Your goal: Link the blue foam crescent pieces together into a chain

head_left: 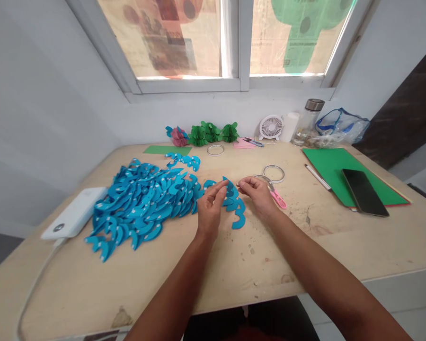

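Observation:
My left hand point(210, 207) is over the table with thumb and forefinger brought together; what sits between them, if anything, is too small to make out. Just to its right, my right hand point(256, 193) pinches with thumb and forefinger at something tiny I cannot name. Between and beneath the hands lie curved blue paper pieces point(239, 220) with scalloped edges. Left of my left hand spreads a large heap of similar blue paper pieces point(145, 199), many with small white tabs. Beside my right hand rests a pink-handled tool point(279, 199), partly hidden, next to a roll of tape point(274, 173).
A white power bank point(74, 213) with a cable stands left. Green card point(326, 166), a black phone point(365, 192) and a pen point(317, 177) lie right. Along the wall are green paper ornaments point(210, 132), a small fan point(271, 128) and a glass bottle point(307, 123).

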A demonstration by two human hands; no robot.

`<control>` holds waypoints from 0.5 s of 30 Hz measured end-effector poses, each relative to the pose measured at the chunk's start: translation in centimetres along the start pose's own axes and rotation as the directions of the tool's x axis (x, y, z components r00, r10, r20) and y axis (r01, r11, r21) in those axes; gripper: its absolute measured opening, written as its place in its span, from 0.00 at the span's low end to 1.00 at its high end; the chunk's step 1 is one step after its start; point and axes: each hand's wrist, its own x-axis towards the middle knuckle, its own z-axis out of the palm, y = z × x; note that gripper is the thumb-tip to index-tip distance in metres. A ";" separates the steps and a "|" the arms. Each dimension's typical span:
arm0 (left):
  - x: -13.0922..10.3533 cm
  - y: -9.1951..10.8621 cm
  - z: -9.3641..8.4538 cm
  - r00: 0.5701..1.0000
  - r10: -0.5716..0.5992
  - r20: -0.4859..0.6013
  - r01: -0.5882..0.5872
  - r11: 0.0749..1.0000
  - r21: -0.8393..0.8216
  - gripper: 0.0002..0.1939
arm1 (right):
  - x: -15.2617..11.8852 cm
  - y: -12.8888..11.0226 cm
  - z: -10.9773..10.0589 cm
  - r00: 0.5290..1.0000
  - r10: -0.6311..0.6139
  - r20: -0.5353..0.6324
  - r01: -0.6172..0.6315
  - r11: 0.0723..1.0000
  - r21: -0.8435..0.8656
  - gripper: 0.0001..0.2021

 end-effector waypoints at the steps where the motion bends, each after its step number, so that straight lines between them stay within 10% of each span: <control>1: -0.1 0.1 0.1 1.000 -0.025 0.010 0.025 0.999 -0.047 0.16 | -0.1 0.0 0.0 1.000 0.005 0.009 -0.005 1.000 -0.010 0.10; 15: -0.1 -0.2 0.7 0.967 -0.240 0.089 0.256 0.929 -0.268 0.14 | -0.1 0.2 0.4 1.000 0.002 0.019 -0.001 0.998 -0.061 0.12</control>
